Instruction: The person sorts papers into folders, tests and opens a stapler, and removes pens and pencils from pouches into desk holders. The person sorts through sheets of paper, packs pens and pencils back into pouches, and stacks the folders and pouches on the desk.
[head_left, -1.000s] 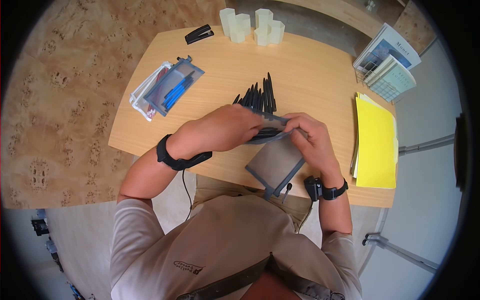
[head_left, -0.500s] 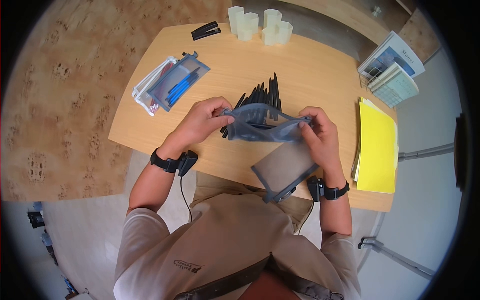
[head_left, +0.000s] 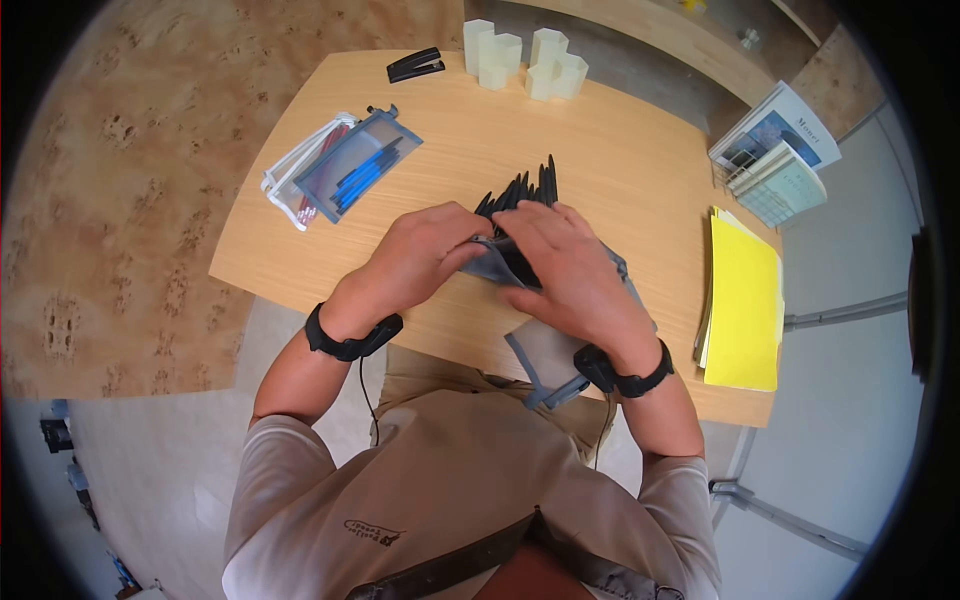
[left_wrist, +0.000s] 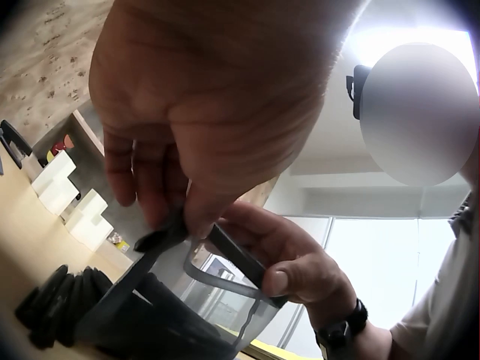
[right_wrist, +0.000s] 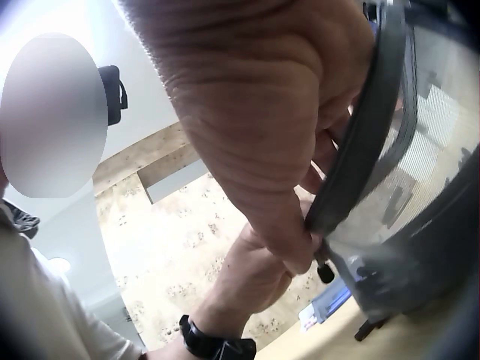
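Note:
A grey mesh pouch [head_left: 487, 264] with dark pens inside is held above the desk's front part. My left hand [head_left: 415, 258] pinches its left corner, also visible in the left wrist view, where my hand [left_wrist: 214, 97] is at the zip edge [left_wrist: 238, 255]. Stretched over the pouch's mouth, my right hand [head_left: 575, 275] hides much of it; the left wrist view shows its thumb and fingers gripping the edge. Several black pens [head_left: 520, 190] lie just beyond the hands. Another grey pouch [head_left: 548, 358] is below my right hand, partly hidden.
To the left lie a grey pouch with blue pens [head_left: 365, 180] and a white-edged pouch [head_left: 290, 180]. A stapler [head_left: 415, 65] and pale hexagonal holders [head_left: 555, 70] stand at the back. Yellow folders [head_left: 745, 300] and a book rack [head_left: 765, 165] are on the right.
My right hand has moved left from the pouch's right corner across its mouth. The left hand still holds the left corner; the mouth, wide open half a second ago, is now mostly covered.

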